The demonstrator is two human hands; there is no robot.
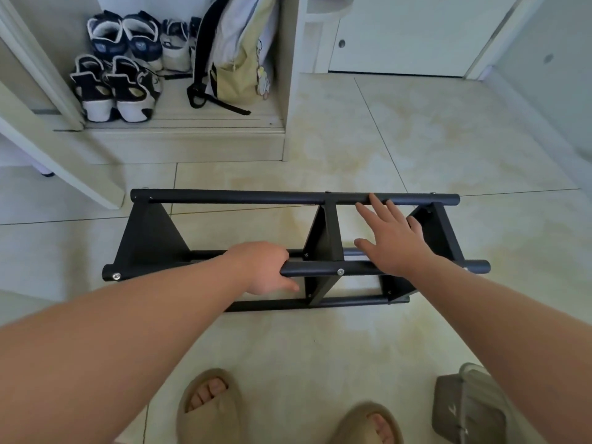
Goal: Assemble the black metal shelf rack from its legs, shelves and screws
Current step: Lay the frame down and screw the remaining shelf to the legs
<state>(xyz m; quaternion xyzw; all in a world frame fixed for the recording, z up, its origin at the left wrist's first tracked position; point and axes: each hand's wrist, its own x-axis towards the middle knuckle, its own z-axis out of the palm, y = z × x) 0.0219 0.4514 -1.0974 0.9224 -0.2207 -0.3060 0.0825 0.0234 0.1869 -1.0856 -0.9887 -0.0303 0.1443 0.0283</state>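
Fingers of the left hand (266,267) curl round the near leg (314,270). The right hand (394,241) has its fingers spread flat, the tips reaching the far leg (240,197), perhaps touching it. The black rack (150,238) lies on its side on the tiled floor (416,139), just ahead of the slippers (208,402).

No text, label or number can be read anywhere.
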